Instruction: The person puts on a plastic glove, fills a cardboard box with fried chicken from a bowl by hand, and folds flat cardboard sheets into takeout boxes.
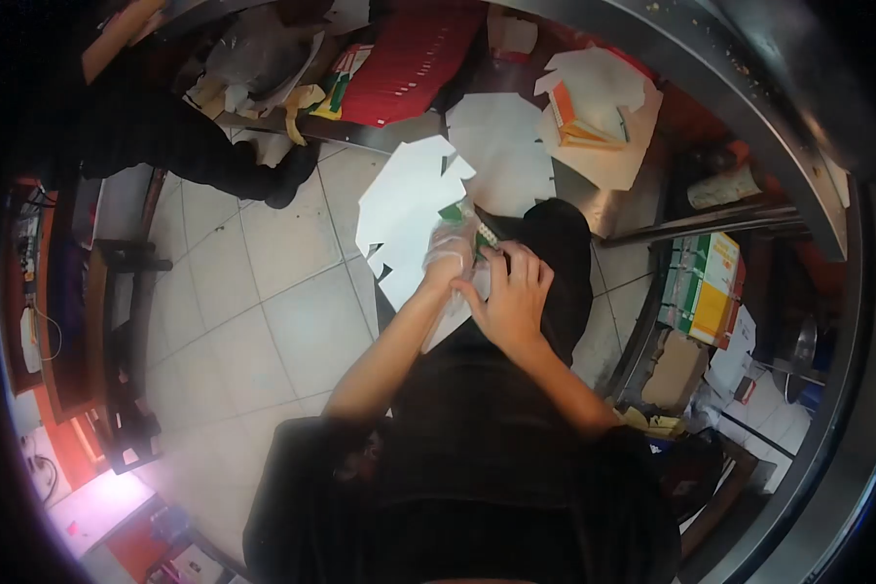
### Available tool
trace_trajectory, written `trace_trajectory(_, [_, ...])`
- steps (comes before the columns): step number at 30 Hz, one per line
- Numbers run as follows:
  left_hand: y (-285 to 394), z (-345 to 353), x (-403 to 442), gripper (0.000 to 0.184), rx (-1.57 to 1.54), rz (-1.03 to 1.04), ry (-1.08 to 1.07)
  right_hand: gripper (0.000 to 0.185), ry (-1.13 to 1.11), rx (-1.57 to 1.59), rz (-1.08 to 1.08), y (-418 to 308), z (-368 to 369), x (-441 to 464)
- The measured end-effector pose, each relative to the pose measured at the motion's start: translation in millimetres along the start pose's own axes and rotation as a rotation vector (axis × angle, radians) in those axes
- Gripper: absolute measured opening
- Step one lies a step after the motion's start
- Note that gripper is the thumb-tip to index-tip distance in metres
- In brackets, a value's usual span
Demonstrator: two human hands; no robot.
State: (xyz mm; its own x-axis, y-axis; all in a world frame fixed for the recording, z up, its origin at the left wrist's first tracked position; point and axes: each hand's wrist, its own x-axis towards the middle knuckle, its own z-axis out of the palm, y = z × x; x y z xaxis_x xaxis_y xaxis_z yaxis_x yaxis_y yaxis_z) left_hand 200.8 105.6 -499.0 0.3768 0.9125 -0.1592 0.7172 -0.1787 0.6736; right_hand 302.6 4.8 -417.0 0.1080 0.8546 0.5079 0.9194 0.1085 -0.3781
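A white die-cut cardboard blank (399, 209) with notched edges lies across my lap, tilted to the left. My left hand (448, 255) is closed at its right edge; something thin, pale and see-through seems to cover the hand. Beside it my right hand (509, 297) has its fingers bent over the same edge, the thumb reaching toward my left wrist. A green and white printed part (485, 236) shows between the two hands. The fingertips of both hands are partly hidden, and the exact grip is hard to see.
More white blanks (501, 146) lie on a low surface ahead. An orange-edged folded carton (576, 125) rests on another blank. Red folded cartons (414, 63) stand in a row. A person's dark-clad leg (195, 146) is at upper left. Printed cartons (706, 287) are stacked on the right.
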Motion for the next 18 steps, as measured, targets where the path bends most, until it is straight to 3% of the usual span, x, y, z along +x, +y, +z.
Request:
trace_trajectory(2, [7, 0, -12, 0.03, -0.452, -0.166, -0.007, 0.04, -0.09, 0.072, 0.062, 8, 15, -2])
trace_trajectory(4, [0, 12, -13, 0.029, -1.24, -0.158, 0.018, 0.03, -0.093, 0.395, 0.187, 10, 26, 12])
trace_trajectory(5, [-3, 11, -15, 0.029, -1.247, -0.068, -0.059, 0.015, -0.111, 0.451, 0.191, 10, 27, 19])
trace_trajectory(9, [-15, 23, -9, 0.028, -1.358, -0.189, -0.043, 0.013, -0.15, 0.479, 0.137, 14, 41, 17])
trace_trajectory(10, [-38, 34, 2, 0.023, -0.983, -0.059, -0.011, 0.014, -0.141, 0.415, 0.049, 5, 38, 8])
trace_trajectory(11, [-39, 35, 5, 0.021, -0.797, 0.002, 0.001, 0.016, -0.135, 0.35, -0.043, -2, 35, 0])
trace_trajectory(12, [-29, 27, 5, 0.018, -0.612, 0.058, 0.023, 0.017, -0.086, 0.523, -0.026, -9, 29, -4])
trace_trajectory(14, [2, 15, -2, 0.009, -1.462, -0.36, -0.087, 0.016, -0.153, 0.613, -0.082, 4, 23, -10])
trace_trajectory(16, [16, 10, -12, 0.008, -1.38, -0.377, -0.02, 0.011, -0.038, 0.641, 0.017, 25, 13, 2])
trace_trajectory(18, [24, 8, -23, 0.011, -1.357, -0.201, -0.071, 0.023, 0.049, 0.33, 0.174, 40, -1, 44])
